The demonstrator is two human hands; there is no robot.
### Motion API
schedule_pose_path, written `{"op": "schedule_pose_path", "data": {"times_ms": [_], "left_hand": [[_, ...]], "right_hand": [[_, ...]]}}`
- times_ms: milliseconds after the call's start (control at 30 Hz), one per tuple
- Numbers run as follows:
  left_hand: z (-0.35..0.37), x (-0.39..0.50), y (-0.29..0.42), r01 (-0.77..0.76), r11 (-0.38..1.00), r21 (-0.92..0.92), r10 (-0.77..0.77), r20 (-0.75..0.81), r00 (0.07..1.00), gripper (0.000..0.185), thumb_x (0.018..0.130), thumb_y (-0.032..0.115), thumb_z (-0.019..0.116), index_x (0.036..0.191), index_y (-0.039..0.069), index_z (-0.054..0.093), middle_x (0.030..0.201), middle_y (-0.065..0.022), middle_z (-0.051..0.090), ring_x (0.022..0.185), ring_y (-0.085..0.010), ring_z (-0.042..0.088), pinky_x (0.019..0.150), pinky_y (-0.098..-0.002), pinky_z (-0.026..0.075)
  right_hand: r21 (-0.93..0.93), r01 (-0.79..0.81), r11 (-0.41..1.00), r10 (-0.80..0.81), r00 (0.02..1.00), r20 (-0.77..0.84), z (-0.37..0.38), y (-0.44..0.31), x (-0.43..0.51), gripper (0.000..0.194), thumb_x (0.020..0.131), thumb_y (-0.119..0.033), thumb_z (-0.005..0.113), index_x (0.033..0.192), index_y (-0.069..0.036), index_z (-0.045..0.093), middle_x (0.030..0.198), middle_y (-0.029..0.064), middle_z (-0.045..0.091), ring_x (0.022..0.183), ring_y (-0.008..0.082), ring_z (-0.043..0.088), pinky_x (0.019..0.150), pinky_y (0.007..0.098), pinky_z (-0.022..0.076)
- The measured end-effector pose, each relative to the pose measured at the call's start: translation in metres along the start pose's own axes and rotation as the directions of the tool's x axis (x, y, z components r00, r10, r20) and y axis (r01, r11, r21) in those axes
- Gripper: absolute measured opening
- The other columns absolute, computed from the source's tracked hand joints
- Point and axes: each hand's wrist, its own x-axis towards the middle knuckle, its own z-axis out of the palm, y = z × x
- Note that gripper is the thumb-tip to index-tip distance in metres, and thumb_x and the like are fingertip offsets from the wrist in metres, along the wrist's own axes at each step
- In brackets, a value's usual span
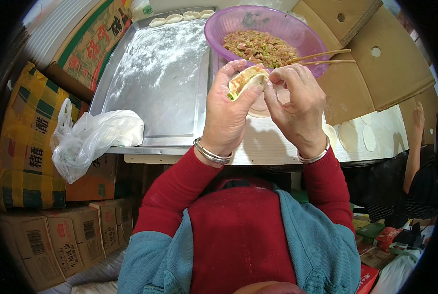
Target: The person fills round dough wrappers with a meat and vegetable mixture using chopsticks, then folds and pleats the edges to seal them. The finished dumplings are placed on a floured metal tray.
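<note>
A partly folded dumpling with filling showing rests in my left hand, held between thumb and fingers. The thumb and index finger of my right hand pinch its right end. Just beyond my hands is a purple plastic bowl of minced filling, with a pair of wooden chopsticks lying over its right side. Below my hands, partly hidden, are round dough wrappers. Left of them lies a floured metal tray, with a row of folded dumplings along its far edge.
A clear plastic bag with white contents sits on the tray's near left corner. Cardboard boxes are stacked at the left. An open cardboard piece stands right of the bowl. More wrappers and another person's arm are farther right.
</note>
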Motion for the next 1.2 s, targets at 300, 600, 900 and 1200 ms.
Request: {"op": "schedule_pose_path", "data": {"times_ms": [300,600,900,1200], "left_hand": [[-0.001,-0.003,0.011,0.02,1.0,-0.02,-0.019,0.038,0.999,0.043,0.094,0.002,0.05,0.133,-0.001,0.032,0.128,-0.027,0.053,0.114,-0.0298,0.058,0.099,-0.0393,0.048],[-0.002,-0.004,0.018,-0.061,0.99,0.128,0.041,0.158,0.987,0.053,0.093,0.004,0.054,0.139,-0.002,0.028,0.127,-0.0288,0.054,0.115,-0.029,0.058,0.099,-0.0382,0.047],[-0.01,-0.005,0.02,0.014,0.98,0.197,-0.034,0.099,0.995,0.028,0.089,0.004,0.065,0.115,-0.003,0.058,0.109,-0.0108,0.065,0.099,-0.0159,0.063,0.088,-0.029,0.05],[-0.006,-0.005,0.02,-0.047,0.981,0.188,0.018,0.155,0.988,0.019,0.089,0.002,0.065,0.108,-0.003,0.062,0.103,-0.0076,0.066,0.094,-0.0127,0.062,0.085,-0.0271,0.051]], "right_hand": [[0.433,-0.333,0.838,0.311,0.942,0.125,-0.008,0.001,-0.013,0.028,0.08,-0.011,0.073,0.103,-0.001,0.062,0.092,0.0083,0.064,0.078,0.0162,0.063,0.065,0.0278,0.0502],[0.765,-0.631,0.127,0.376,0.744,0.552,-0.004,0.008,-0.026,0.021,0.091,-0.013,0.066,0.106,0.001,0.063,0.093,0.0055,0.067,0.082,0.008,0.062,0.067,0.0223,0.0495],[0.837,-0.471,0.278,0.361,0.859,0.363,-0.009,0.0,-0.029,0.02,0.089,-0.002,0.066,0.108,0.0,0.059,0.09,0.003,0.064,0.078,0.006,0.06,0.065,0.0195,0.0479],[0.791,-0.397,0.466,0.345,0.904,0.251,-0.01,0.005,-0.026,0.021,0.084,0.0,0.069,0.104,0.001,0.064,0.088,0.0034,0.062,0.074,0.0071,0.056,0.062,0.0221,0.0468]]}}
